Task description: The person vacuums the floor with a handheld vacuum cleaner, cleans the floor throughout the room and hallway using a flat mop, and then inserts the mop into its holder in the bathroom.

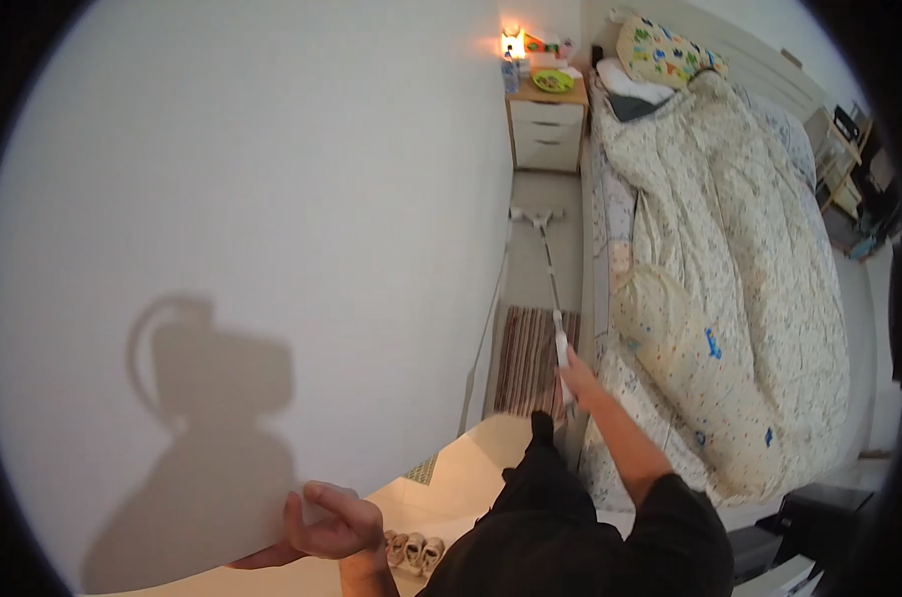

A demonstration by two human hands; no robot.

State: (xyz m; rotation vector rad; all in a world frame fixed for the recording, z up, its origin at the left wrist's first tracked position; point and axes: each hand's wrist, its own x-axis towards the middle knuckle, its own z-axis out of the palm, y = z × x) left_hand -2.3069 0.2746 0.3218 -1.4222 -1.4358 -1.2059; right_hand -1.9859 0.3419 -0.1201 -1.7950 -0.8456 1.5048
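My right hand (578, 380) is closed around the white handle of a long-handled floor mop (551, 269). Its thin pole stretches away from me down the narrow aisle, and the wide flat head (537, 214) rests on the floor before the nightstand. At lower left, my left hand (333, 522) has its fingers curled at the edge of a large white wall or panel (272, 199). Part of that hand's grip is hidden. A striped mat (526, 360) lies beneath the mop's handle.
A bed (739, 269) with a patterned quilt runs along the right side. The drawered nightstand (547, 134) at the far end bears a lit lamp (512, 43) and a green plate (552, 81). Shoes (417, 553) sit at bottom centre. A shadow falls across the white surface.
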